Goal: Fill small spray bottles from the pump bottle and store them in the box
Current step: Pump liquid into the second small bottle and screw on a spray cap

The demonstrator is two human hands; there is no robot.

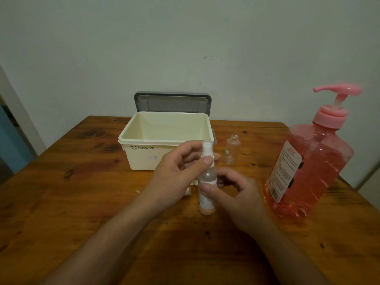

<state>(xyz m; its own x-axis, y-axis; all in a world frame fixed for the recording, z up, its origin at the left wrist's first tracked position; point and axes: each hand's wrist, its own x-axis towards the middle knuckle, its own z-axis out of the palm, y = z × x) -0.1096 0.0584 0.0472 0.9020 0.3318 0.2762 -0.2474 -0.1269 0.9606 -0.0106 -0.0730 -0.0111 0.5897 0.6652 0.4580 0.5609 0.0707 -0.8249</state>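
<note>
Our left hand (176, 171) pinches the spray bottle (207, 176) by its top; our right hand (240, 194) grips its body. It looks partly filled. The box (144, 159) seems empty, and the second bottle (232, 150) is unfilled.

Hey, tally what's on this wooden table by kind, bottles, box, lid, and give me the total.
Small spray bottles: 2, the held spray bottle gripped by the left hand and right hand, plus the uncapped empty bottle
Pump bottle: 1
Box: 1
Grey lid: 1
Total: 5
Small white bits beside the left hand are too hidden to count.
</note>
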